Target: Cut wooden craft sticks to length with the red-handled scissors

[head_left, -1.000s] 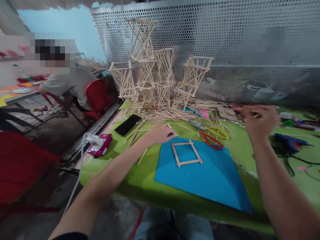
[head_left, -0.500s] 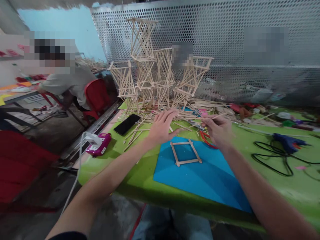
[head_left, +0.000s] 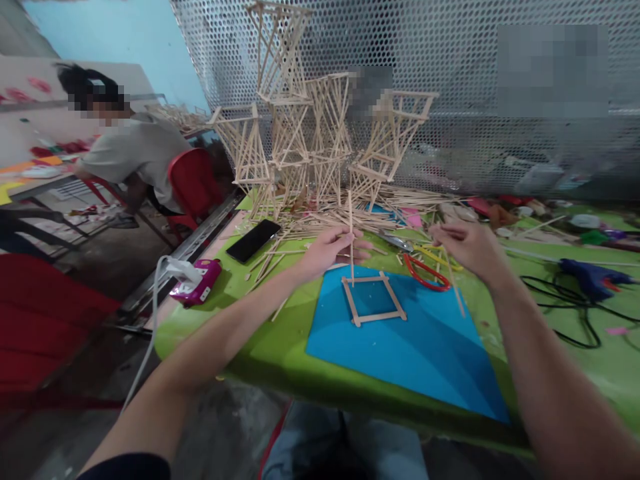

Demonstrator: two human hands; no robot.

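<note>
On a green bench [head_left: 270, 340], a square frame [head_left: 381, 319] of four sticks lies seemingly complete on a blue sheet [head_left: 400, 370], while the left hand's [head_left: 326, 252] fingers pinch an upright stick [head_left: 352, 263] near its far-left corner and the right hand's [head_left: 469, 248] fingers grasp a second stick [head_left: 456, 285], neither apparently attached.

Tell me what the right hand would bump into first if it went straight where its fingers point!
Probably the left hand, which holds a stick. The scissors in between look lower, on the table, but depth is unclear.
</note>
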